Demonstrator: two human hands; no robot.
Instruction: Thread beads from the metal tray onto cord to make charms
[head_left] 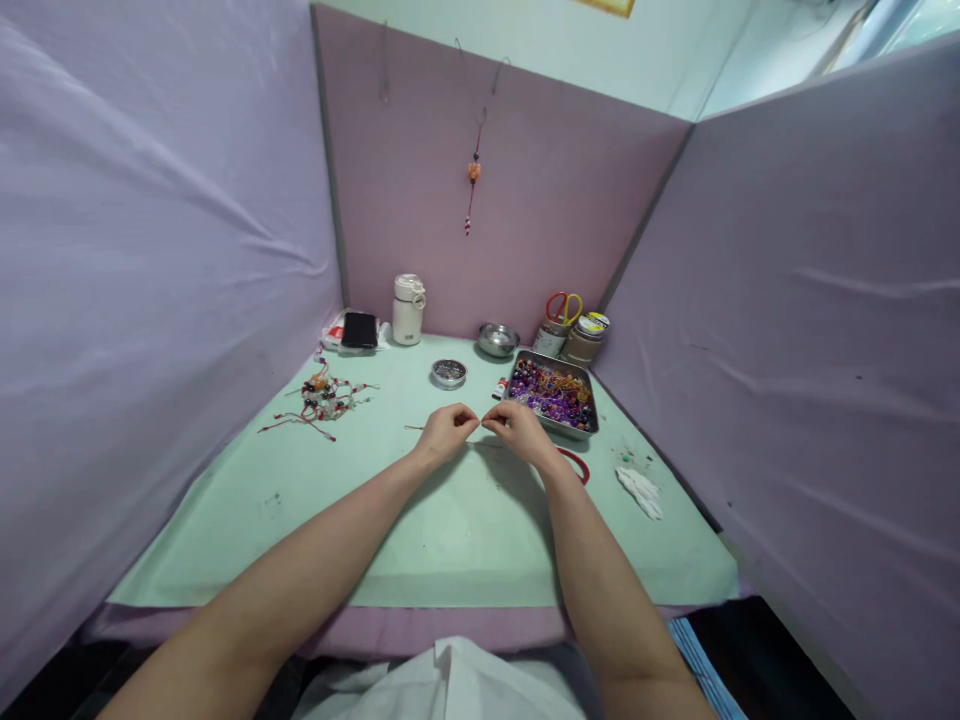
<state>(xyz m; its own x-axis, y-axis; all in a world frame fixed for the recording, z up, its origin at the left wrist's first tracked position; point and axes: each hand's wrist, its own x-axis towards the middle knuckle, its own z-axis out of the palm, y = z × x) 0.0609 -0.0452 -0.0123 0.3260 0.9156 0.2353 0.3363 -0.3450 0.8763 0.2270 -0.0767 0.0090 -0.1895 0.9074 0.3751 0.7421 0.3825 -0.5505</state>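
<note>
My left hand (447, 432) and my right hand (519, 428) are closed in pinches, fingertips almost meeting above the middle of the table. A thin brownish cord (414, 428) shows left of my left hand, and a fine strand runs just below the fingers. Both pinches appear to be on this cord; the exact spot between the fingertips is too small to make out. Partly behind my right forearm lie red-handled scissors (576, 464). Beyond my right hand stands a metal tray (577, 434) of purple and orange beads.
Beaded red-cord strings (327, 398) lie at left. Toward the back are a round tin (448, 374), a steel bowl (499, 341), a white bottle (408, 312), a black phone-like object (360, 330) and jars (585, 342). A white cloth (640, 492) lies right; a beaded pendant (474, 172) hangs behind.
</note>
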